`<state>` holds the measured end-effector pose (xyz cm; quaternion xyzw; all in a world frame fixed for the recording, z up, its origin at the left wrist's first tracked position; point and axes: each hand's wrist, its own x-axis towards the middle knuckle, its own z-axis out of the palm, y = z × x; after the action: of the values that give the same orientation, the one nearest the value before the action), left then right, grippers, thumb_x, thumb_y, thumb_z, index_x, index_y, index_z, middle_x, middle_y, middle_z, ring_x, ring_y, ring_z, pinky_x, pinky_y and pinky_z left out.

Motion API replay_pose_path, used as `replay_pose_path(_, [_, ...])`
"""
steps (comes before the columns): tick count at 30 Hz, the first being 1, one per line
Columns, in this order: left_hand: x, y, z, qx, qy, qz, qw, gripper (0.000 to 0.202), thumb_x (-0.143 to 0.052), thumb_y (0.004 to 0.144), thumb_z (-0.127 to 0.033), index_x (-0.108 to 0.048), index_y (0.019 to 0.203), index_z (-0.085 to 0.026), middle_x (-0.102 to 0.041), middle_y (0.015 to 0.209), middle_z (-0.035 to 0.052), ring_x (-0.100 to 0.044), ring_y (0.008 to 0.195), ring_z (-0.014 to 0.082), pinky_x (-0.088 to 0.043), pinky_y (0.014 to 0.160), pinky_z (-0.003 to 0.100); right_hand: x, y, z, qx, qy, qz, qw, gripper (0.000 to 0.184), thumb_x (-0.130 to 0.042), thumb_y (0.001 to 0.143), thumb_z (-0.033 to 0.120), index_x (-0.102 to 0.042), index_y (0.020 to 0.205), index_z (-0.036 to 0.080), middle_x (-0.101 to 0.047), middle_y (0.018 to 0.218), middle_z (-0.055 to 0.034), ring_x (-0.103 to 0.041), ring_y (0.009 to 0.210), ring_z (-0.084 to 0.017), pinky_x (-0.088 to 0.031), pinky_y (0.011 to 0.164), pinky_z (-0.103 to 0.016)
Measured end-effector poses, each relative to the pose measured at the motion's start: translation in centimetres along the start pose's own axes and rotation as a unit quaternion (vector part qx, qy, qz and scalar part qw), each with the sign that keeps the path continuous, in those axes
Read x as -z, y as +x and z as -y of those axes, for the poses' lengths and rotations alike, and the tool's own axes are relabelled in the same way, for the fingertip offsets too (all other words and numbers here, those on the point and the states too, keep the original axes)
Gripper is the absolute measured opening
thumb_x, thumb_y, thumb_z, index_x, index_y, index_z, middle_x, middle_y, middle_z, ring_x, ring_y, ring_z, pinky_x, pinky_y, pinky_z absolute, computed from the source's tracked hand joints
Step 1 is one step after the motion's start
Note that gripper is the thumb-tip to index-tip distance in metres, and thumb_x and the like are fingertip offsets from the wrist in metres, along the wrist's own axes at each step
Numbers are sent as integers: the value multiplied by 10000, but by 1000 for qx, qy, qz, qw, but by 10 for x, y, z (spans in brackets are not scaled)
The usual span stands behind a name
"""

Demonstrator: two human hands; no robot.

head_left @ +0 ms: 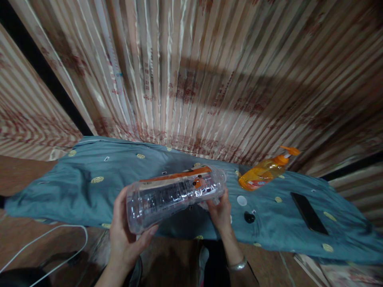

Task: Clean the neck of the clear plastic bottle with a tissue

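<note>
I hold a clear plastic bottle [175, 195] on its side above the near edge of a table draped in a teal cloth [89, 187]. My left hand [125, 235] is wrapped round the bottle's base end, nearest the camera. My right hand [220, 211] grips the bottle's far end near the neck; its fingertips are partly hidden behind the bottle. The bottle bears an orange and white label and looks empty. A white cap [241, 200] and a small black round object [249, 217] lie on the cloth just right of my right hand.
An orange pump bottle of liquid soap [265, 172] lies on the cloth at the back right. A black phone [308, 213] lies flat farther right. Striped curtains [191, 71] hang behind the table. A white cable [60, 243] runs over the floor at the lower left.
</note>
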<state>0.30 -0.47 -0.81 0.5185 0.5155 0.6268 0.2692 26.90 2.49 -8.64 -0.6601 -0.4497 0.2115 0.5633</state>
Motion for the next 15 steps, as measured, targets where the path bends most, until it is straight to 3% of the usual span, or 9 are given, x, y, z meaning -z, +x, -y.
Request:
replay_pose_path(8, [-1,2,0,-11,3,1,1000,884,-913,707,-513,-574,1464,-206,-709,1434,171,-708,1317,405,-626,1037,515,1,1,-2,3,-3,3,1000,668,-746,790,471,-592,1364,165,-820,1107,-159,-788,1065,-408,-600,922,-505])
replay_pose_path(15, [-3,1,-3,0,-3,-2,1000,908,-897,727,-609,-565,1470,-204,-681,1444,172,-690,1326,395,-614,1055,507,2,1,1,14,10,6,1000,689,-742,788,471,-567,1380,165,-811,1170,-170,-775,1135,-400,-592,960,-498])
